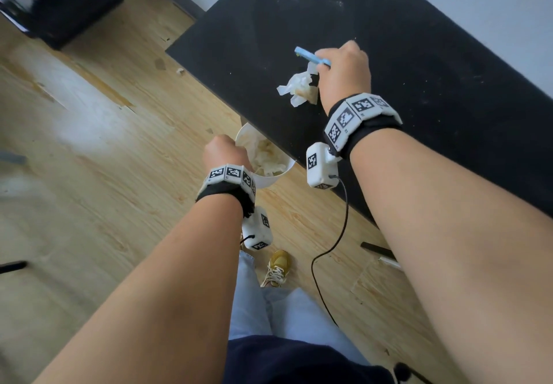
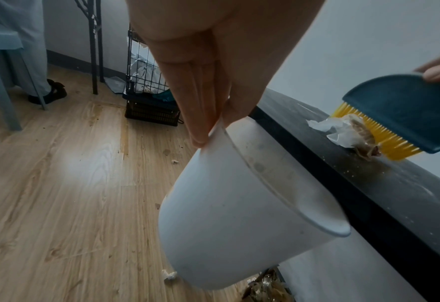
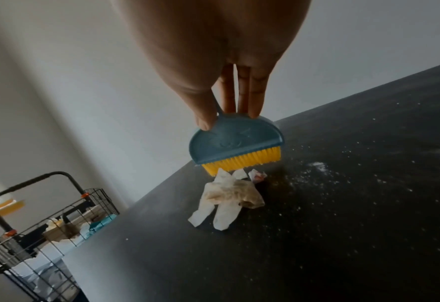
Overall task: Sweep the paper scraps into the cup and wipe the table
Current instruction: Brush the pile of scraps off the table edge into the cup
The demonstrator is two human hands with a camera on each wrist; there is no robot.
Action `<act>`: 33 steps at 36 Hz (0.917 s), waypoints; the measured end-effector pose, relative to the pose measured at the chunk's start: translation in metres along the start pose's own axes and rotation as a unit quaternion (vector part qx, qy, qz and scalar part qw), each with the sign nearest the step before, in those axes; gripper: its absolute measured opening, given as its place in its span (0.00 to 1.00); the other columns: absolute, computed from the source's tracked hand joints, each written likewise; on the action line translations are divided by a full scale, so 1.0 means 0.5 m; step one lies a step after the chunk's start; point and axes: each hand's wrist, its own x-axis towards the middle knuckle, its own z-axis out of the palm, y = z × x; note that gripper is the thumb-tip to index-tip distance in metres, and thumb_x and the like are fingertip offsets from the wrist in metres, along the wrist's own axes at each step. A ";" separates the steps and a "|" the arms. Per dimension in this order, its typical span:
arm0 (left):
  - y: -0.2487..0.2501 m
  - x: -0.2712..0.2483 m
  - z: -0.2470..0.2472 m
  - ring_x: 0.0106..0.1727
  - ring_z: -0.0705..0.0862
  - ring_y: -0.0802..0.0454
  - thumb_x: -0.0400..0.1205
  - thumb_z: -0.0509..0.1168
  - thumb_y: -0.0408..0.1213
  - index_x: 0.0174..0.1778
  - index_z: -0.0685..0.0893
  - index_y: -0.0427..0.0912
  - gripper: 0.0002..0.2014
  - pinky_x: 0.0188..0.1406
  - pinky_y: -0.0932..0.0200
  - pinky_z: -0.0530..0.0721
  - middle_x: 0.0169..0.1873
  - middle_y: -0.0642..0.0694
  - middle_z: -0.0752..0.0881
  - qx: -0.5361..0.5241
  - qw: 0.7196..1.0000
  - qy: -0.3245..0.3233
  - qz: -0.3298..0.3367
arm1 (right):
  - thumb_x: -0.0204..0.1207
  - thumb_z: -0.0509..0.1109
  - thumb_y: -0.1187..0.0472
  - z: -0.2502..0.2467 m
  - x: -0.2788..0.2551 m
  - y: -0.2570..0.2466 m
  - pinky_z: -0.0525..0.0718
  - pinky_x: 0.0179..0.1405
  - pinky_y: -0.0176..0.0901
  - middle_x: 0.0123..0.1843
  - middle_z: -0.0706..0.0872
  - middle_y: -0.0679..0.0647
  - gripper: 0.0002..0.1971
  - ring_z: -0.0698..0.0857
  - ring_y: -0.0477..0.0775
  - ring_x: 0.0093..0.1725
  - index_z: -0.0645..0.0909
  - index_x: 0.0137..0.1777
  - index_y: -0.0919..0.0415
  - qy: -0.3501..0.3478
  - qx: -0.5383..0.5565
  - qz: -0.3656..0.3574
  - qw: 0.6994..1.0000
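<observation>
Right hand [image 1: 344,72] pinches blue brush [image 3: 235,143] by top edge, thumb one side, fingers other; yellow bristles touching crumpled paper scraps [image 3: 226,199] on black counter [image 1: 449,99]. Scraps lie just ahead of right hand, stained brown in part. White specks scattered on counter beside right hand. Left hand [image 1: 224,152] pinches rim of white cup [image 2: 226,204], held tilted below counter edge, near side of scraps; crumpled paper already inside cup.
</observation>
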 end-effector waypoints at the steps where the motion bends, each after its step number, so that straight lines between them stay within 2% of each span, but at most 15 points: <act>1: 0.001 0.001 -0.002 0.23 0.62 0.46 0.74 0.59 0.23 0.24 0.66 0.38 0.14 0.22 0.63 0.59 0.22 0.44 0.66 0.002 1.000 0.000 -0.001 | 0.83 0.58 0.64 0.005 0.000 0.002 0.77 0.49 0.43 0.61 0.78 0.57 0.17 0.75 0.57 0.62 0.85 0.63 0.50 -0.010 -0.001 0.006 1.000; 6: 0.006 -0.007 -0.012 0.22 0.59 0.47 0.75 0.59 0.23 0.23 0.62 0.40 0.17 0.21 0.63 0.55 0.21 0.44 0.63 0.013 1.000 0.005 -0.001 | 0.82 0.56 0.67 0.015 -0.016 0.003 0.74 0.46 0.44 0.57 0.80 0.59 0.19 0.75 0.59 0.60 0.84 0.63 0.53 -0.044 -0.015 0.001 0.999; 10: 0.006 -0.011 -0.009 0.22 0.60 0.48 0.75 0.59 0.24 0.23 0.63 0.40 0.16 0.21 0.63 0.56 0.21 0.45 0.64 0.009 1.000 0.005 -0.003 | 0.82 0.57 0.66 0.010 -0.035 0.002 0.74 0.46 0.44 0.56 0.80 0.58 0.18 0.75 0.58 0.59 0.85 0.63 0.53 -0.059 -0.016 -0.011 0.998; 15: 0.006 -0.012 -0.008 0.22 0.61 0.48 0.75 0.60 0.24 0.24 0.66 0.39 0.15 0.21 0.62 0.58 0.22 0.45 0.66 0.009 1.000 0.000 -0.002 | 0.81 0.59 0.66 0.001 -0.067 0.005 0.80 0.55 0.52 0.56 0.80 0.58 0.18 0.76 0.59 0.60 0.86 0.62 0.53 -0.077 0.007 -0.028 0.997; 17: 0.006 -0.014 -0.007 0.22 0.61 0.49 0.75 0.60 0.24 0.24 0.66 0.39 0.15 0.21 0.62 0.58 0.21 0.44 0.66 0.012 1.000 0.000 -0.001 | 0.81 0.60 0.66 -0.002 -0.083 0.005 0.80 0.57 0.50 0.57 0.80 0.58 0.17 0.76 0.59 0.60 0.86 0.62 0.54 -0.080 0.019 -0.037 0.996; 21: 0.007 -0.022 -0.003 0.22 0.62 0.48 0.76 0.60 0.25 0.24 0.66 0.38 0.15 0.21 0.61 0.59 0.22 0.44 0.66 0.013 1.000 0.002 0.000 | 0.80 0.61 0.66 -0.006 -0.117 0.000 0.77 0.52 0.43 0.56 0.80 0.57 0.17 0.76 0.58 0.60 0.87 0.60 0.53 -0.092 0.029 -0.069 0.993; 25: 0.006 -0.027 0.000 0.22 0.66 0.49 0.76 0.60 0.26 0.29 0.74 0.35 0.09 0.20 0.61 0.63 0.24 0.43 0.71 0.006 1.000 0.005 0.001 | 0.79 0.61 0.66 -0.014 -0.147 -0.006 0.74 0.51 0.40 0.55 0.81 0.56 0.16 0.76 0.56 0.59 0.88 0.58 0.55 -0.099 0.041 -0.101 0.989; 28: 0.005 -0.030 0.002 0.23 0.66 0.49 0.76 0.60 0.25 0.29 0.73 0.36 0.10 0.20 0.61 0.62 0.24 0.44 0.71 0.002 1.000 0.008 0.001 | 0.79 0.61 0.66 -0.019 -0.157 -0.004 0.75 0.50 0.40 0.53 0.80 0.56 0.16 0.76 0.54 0.56 0.88 0.58 0.55 -0.082 0.056 -0.106 0.989; 31: 0.005 -0.034 0.001 0.23 0.66 0.49 0.76 0.60 0.26 0.31 0.75 0.35 0.07 0.20 0.61 0.62 0.24 0.43 0.71 0.000 1.000 0.010 0.002 | 0.81 0.61 0.64 -0.021 -0.148 0.005 0.72 0.45 0.38 0.50 0.78 0.55 0.15 0.73 0.51 0.51 0.87 0.60 0.52 -0.036 0.055 -0.095 0.993; 33: 0.005 -0.037 0.000 0.22 0.66 0.48 0.76 0.60 0.26 0.30 0.73 0.35 0.08 0.20 0.61 0.62 0.24 0.43 0.70 -0.003 1.000 0.009 0.002 | 0.82 0.61 0.64 -0.021 -0.134 0.012 0.73 0.46 0.38 0.51 0.79 0.56 0.15 0.73 0.52 0.52 0.86 0.61 0.52 -0.011 0.051 -0.074 0.996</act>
